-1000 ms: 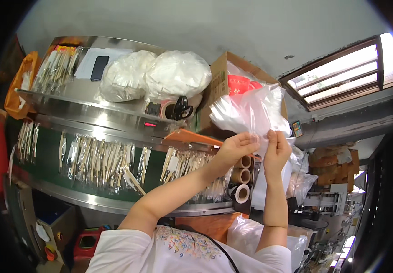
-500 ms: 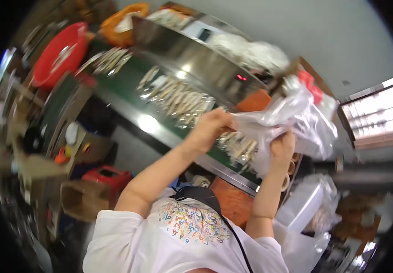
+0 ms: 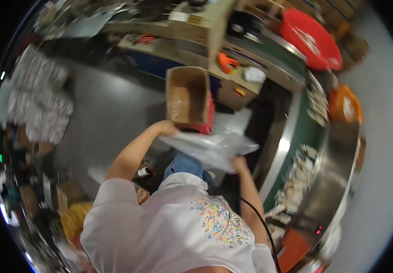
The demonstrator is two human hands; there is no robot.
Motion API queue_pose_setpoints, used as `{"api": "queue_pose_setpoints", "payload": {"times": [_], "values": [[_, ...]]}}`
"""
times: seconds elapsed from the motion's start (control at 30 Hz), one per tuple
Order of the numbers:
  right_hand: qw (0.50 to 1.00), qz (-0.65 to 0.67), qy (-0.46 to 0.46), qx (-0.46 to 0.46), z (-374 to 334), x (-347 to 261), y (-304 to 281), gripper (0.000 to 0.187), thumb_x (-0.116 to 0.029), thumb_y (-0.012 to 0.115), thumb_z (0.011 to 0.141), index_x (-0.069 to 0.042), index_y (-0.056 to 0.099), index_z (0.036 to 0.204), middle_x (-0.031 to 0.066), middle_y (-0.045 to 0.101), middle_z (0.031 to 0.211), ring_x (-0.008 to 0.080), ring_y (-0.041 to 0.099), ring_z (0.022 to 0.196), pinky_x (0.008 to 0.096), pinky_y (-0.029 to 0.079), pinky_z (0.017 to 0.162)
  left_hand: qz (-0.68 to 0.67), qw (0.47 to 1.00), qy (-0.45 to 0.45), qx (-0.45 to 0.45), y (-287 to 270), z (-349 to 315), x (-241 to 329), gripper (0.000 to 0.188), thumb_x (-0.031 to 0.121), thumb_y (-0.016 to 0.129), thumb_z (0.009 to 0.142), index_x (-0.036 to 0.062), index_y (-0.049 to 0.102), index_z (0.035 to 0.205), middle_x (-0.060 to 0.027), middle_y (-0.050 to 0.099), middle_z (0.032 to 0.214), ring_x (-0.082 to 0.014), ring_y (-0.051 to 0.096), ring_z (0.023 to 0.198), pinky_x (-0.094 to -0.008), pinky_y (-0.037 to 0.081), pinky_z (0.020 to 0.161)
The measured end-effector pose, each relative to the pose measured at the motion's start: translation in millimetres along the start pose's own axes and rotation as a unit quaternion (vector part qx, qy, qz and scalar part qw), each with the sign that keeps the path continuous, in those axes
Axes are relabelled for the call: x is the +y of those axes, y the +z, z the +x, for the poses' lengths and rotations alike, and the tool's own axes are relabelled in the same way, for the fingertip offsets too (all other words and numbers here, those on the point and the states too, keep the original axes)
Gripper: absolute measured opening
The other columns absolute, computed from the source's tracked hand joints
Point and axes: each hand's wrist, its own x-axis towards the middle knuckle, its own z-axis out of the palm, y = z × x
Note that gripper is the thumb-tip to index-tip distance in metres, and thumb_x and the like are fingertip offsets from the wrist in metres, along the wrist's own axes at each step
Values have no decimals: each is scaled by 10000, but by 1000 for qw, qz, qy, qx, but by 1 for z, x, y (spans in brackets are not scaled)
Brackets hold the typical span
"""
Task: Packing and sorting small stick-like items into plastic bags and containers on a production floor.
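Note:
A clear plastic bag is stretched between my two hands, smeared by motion. My left hand is closed on its left edge, just below an open cardboard box. My right hand grips the bag's lower right side, its fingers partly hidden behind the plastic. The box stands on a red stool, and something clear and shiny lies at its bottom.
On my right runs a green conveyor belt with several wrapped packets on it, passing a metal machine housing. A red basin and an orange bag lie beyond. Stacked wrapped bundles stand at the left.
I have turned left, away from the conveyor, so the cardboard box is now ahead of me. The plastic bag has come along in both hands and is held lower, near the box.

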Motion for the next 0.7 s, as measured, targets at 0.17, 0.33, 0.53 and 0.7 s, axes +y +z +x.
{"api": "queue_pose_setpoints", "payload": {"times": [0.17,0.33,0.53,0.7], "values": [[973,-14,-230,16,109,-129,36,411,-376,467,843,0,629,816,211,619,736,311,605,652,436,470,595,-165,974,-109,109,-1,-56,-112,497,459,450,873,21,644,742,-112,593,640,-220,567,618,-369,435,595],[948,151,-169,222,199,-227,-144,402,-312,445,888,41,585,755,205,608,702,288,604,684,376,439,642,-493,795,-85,343,-70,15,-83,400,374,457,892,36,589,723,-20,506,563,-81,456,532,-254,359,502],[984,127,-17,122,291,-244,-144,388,-326,448,870,24,609,827,227,607,796,341,589,775,409,436,681,-460,732,-150,479,-122,130,-88,413,353,427,899,-2,593,769,-169,598,700,-294,580,680,-374,426,637],[996,77,10,33,304,-173,-89,379,-367,548,783,-12,629,886,226,604,933,390,560,903,395,449,754,-410,817,-291,282,-39,181,-150,483,435,464,858,-27,597,899,-268,591,827,-404,567,862,-436,441,690]]}}
